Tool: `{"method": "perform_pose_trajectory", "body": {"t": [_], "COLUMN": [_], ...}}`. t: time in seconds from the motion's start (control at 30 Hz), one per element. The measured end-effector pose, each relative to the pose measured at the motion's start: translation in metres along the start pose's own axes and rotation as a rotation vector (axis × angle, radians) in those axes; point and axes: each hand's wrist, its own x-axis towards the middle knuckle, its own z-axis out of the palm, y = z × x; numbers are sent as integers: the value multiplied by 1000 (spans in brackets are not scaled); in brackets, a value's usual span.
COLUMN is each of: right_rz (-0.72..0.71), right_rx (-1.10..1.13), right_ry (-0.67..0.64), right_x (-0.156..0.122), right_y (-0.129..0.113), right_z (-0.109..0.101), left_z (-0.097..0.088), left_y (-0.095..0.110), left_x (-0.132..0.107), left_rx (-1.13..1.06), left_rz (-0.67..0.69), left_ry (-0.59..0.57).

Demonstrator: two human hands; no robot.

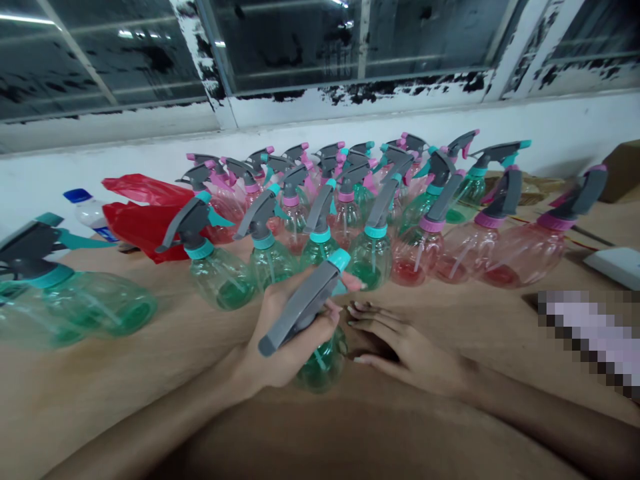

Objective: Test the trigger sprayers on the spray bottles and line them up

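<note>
Close in front of me stands a clear green spray bottle [320, 370] with a grey head and a turquoise nozzle. My left hand [280, 333] is wrapped around it just under the spray head, and the fingers hide its neck. To the right of that bottle, my right hand [403, 343] lies on the table with its fingers stretched out and holds nothing. The fingertips point at the bottle; whether they touch it I cannot tell. Just beyond both hands is a row of like bottles, among them a green spray bottle [370, 263] and a pink spray bottle [410, 260].
Several more spray bottles crowd the back of the wooden table [200, 373]. More green bottles [115, 303] stand at the left. A red plastic bag [135, 223] lies beside a blue-capped bottle [90, 210]. At the right are a white box [617, 263] and a blurred-out patch.
</note>
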Motion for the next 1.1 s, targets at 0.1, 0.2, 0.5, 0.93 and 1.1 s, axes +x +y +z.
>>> {"method": "perform_pose_trajectory", "body": {"t": [0.1,0.2,0.5,0.93,1.1], "right_rz": [2,-2,-1,-9,-9], "right_rx": [-16,-25,3,11,2], "right_ry": [-19,-30,2,23,12], "right_x": [0,0,0,0,0], "right_y": [1,2,2,1,0], "right_z": [1,2,1,1,0], "left_z": [-4,-4,6,6,6], "left_y": [3,3,-1,-2,-1], "left_x": [0,-2,0,-1,0], "left_rx": [3,-36,87,73,78], "left_rz": [30,44,14,20,20], "left_ry": [-40,-7,108,96,84]}}
